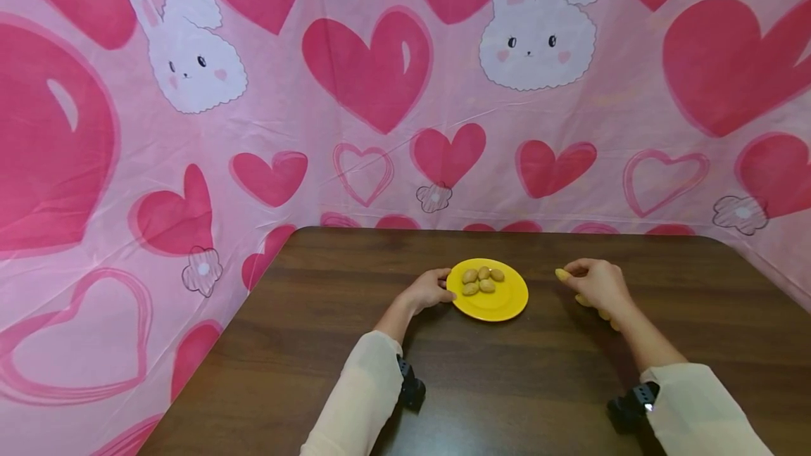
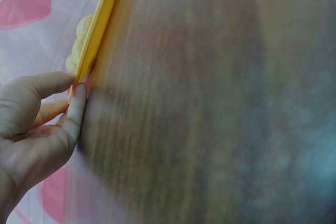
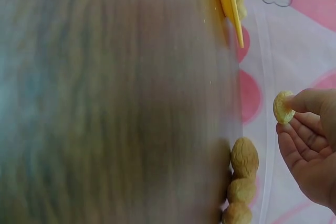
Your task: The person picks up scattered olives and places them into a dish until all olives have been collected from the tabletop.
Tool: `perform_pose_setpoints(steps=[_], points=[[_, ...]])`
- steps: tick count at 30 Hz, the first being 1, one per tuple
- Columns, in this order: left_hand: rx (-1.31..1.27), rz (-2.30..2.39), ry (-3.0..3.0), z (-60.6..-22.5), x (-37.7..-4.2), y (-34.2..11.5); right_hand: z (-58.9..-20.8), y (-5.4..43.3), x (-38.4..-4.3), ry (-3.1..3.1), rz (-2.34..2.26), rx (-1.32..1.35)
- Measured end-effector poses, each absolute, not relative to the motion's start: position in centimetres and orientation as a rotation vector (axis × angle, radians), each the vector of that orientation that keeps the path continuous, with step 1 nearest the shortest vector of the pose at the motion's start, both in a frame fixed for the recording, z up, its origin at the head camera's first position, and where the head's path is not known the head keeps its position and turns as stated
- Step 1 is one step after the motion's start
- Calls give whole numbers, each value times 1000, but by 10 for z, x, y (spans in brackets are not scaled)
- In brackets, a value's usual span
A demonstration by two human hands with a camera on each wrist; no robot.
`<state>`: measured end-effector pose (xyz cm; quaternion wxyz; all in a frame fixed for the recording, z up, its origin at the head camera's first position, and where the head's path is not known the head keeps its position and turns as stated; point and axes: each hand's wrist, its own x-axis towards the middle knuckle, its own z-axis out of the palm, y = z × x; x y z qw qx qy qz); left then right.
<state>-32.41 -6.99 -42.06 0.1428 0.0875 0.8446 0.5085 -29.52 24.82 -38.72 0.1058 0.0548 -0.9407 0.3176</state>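
A round yellow plate (image 1: 488, 308) lies on the table with several small yellow-brown, potato-like ovals (image 1: 470, 288) grouped on its far half. My left hand (image 1: 429, 290) pinches the plate's left rim; the left wrist view shows that hand (image 2: 44, 116) with thumb and fingers on either side of the edge. To the right of the plate, my right hand (image 1: 598, 283) is raised over the table and pinches one wrinkled yellow oval (image 3: 284, 107) between thumb and fingers. Below this hand, more of these ovals (image 3: 244, 157) lie in a row on the table, partly hidden in the head view.
The brown wooden table (image 1: 507, 393) runs back to a pink cloth (image 1: 367, 104) printed with hearts and rabbits. A black wrist camera (image 1: 412, 385) sits on the left sleeve and another black camera (image 1: 630, 407) on the right.
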Motion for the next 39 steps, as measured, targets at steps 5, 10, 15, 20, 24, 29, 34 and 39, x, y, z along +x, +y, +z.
perform_pose_setpoints(steps=[5,10,15,20,24,29,34,39], points=[[244,1465,2433,-420,-324,-69,-389,243,-298,-2731,893,196],[238,1471,2429,-419,-324,-69,-390,238,-300,-2724,874,219],[248,1484,2425,-419,-324,-69,-390,233,-302,-2726,884,227],[268,1499,2417,-422,-325,-68,-390,227,-303,-2750,905,240],[270,1507,2416,-423,-326,-67,-391,222,-304,-2770,928,248],[267,1504,2418,-422,-326,-68,-393,218,-307,-2790,944,261],[262,1490,2424,-421,-325,-69,-395,213,-309,-2789,933,304],[262,1487,2423,-421,-324,-69,-397,207,-311,-2779,930,360]])
